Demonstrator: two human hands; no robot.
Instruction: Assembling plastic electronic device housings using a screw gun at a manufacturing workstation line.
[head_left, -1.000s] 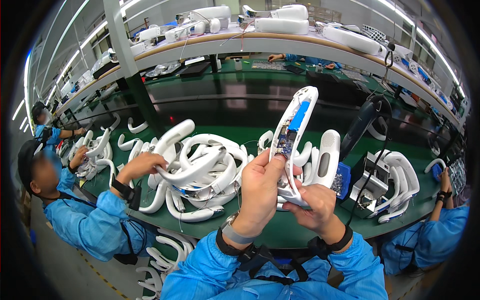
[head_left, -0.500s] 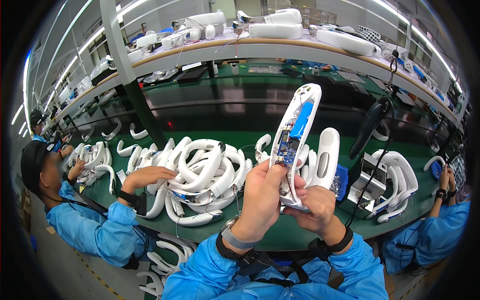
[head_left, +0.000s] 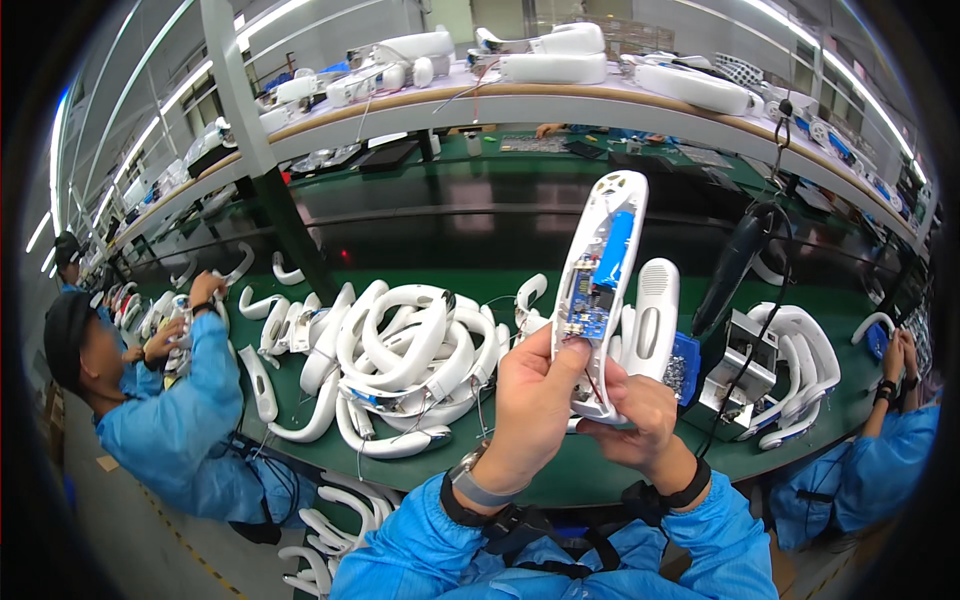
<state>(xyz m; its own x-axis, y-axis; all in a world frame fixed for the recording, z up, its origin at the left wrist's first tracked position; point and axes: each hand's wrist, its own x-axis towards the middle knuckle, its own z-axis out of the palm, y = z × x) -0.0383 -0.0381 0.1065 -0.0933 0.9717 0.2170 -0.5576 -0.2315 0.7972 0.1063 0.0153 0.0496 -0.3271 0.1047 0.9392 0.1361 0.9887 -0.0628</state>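
Between my hands, an open white neck fan shell [head_left: 604, 290] stands nearly upright, its inside toward me. A blue battery [head_left: 619, 248] lies in its upper part, with a blue circuit board [head_left: 588, 308] below and thin wires near the bottom. My left hand [head_left: 535, 400] grips the shell's left side, thumb by the lower edge of the board. The fingers of my right hand [head_left: 640, 415] close on its lower end, close to the wires. Just behind it, another white fan part with a slotted grille [head_left: 655, 310] stands partly hidden.
A tangled pile of white neck fans [head_left: 420, 360] covers the green bench left of my hands. To the right are a blue bin [head_left: 683, 368], a metal fixture [head_left: 738, 370], a hanging black tool [head_left: 740, 262] and stacked white shells [head_left: 805, 365]. Co-workers sit on both sides; a loaded shelf [head_left: 480, 105] spans above.
The shell and my hands have shifted slightly right and down, grip unchanged. The left co-worker's arm has withdrawn from the pile beside me, leaving a white piece lying at its left.
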